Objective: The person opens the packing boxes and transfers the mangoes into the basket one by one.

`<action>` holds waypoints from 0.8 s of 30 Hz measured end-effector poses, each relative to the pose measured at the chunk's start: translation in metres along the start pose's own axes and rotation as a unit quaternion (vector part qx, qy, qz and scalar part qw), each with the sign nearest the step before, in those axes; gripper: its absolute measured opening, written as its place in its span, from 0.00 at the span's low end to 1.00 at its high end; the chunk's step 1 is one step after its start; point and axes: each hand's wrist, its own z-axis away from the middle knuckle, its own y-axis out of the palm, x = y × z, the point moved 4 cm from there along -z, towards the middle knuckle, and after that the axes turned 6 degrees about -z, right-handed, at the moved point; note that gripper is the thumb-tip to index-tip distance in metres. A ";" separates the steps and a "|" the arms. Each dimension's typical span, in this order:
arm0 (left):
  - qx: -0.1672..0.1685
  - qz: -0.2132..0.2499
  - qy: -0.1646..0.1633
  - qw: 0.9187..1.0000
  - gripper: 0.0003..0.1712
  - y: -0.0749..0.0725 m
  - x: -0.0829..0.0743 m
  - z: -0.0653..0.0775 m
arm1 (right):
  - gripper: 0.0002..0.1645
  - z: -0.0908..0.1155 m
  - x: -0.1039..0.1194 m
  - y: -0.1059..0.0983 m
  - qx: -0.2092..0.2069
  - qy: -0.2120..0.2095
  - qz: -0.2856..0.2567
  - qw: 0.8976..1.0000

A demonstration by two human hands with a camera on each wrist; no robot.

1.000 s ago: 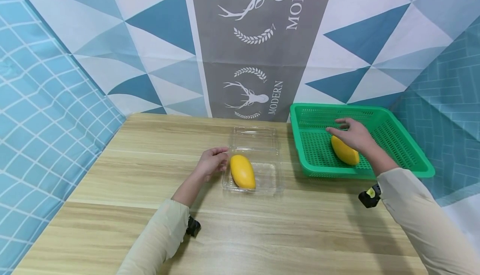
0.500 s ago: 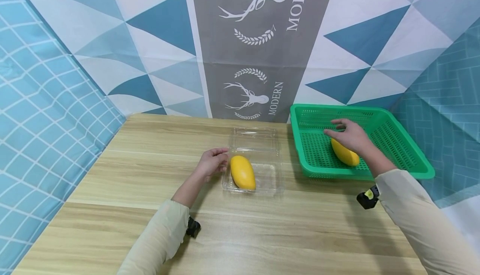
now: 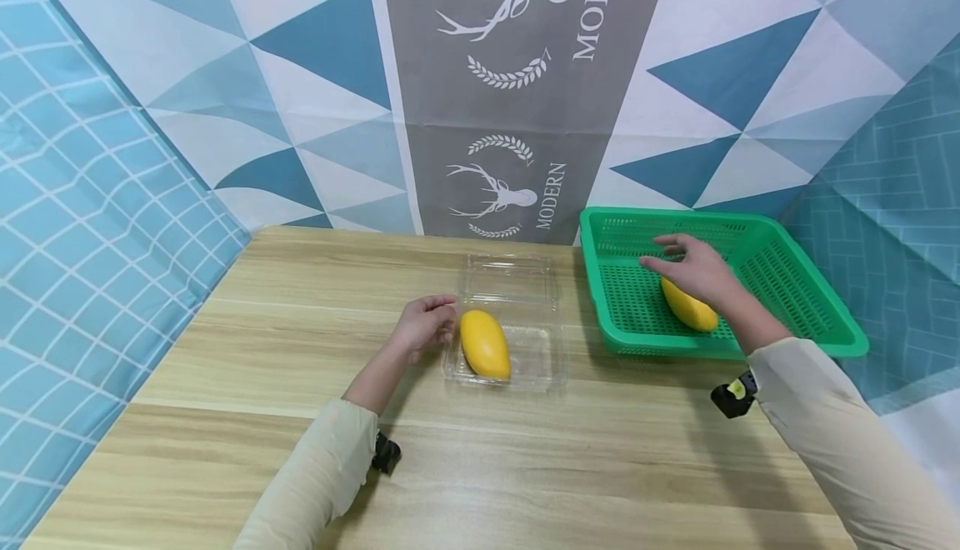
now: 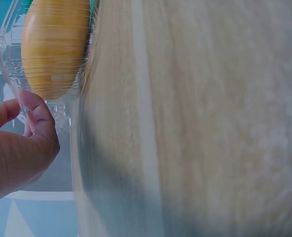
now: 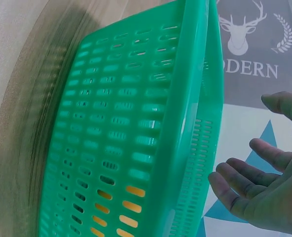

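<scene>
– Got the left hand [image 3: 423,329]?
– Yep, pinching the left edge of the clear container [image 3: 536,354] at the fingertips. Log first mango [image 3: 485,344] inside, at left.
– And for the right hand [image 3: 701,271]?
– Relaxed, with loosely parted fingers, over the green basket [image 3: 660,342]. Log second mango [image 3: 690,310] in there, partly hidden beneath. All on the wooden table [image 3: 525,467].

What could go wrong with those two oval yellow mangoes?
The smooth, oval yellow mango in the green plastic basket might slip if the right hand, which hovers above without gripping it, grabbed it loosely. The clear plastic box might bend or slide, since the left hand is only at its left edge.
</scene>
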 end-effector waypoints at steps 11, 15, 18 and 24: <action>0.003 0.002 0.002 1.000 0.22 -0.001 0.001 -0.001 | 0.47 0.002 0.008 0.004 0.003 -0.012 -0.020 1.000; 0.006 0.004 0.001 1.000 0.23 0.000 0.001 -0.002 | 0.46 0.004 0.013 0.006 0.003 -0.016 -0.026 1.000; 0.008 0.005 0.001 1.000 0.23 0.000 0.001 -0.002 | 0.46 0.005 0.015 0.007 0.003 -0.019 -0.031 0.999; 0.002 0.004 -0.001 1.000 0.22 0.000 0.002 -0.002 | 0.44 0.006 0.017 0.010 0.007 -0.019 -0.036 0.999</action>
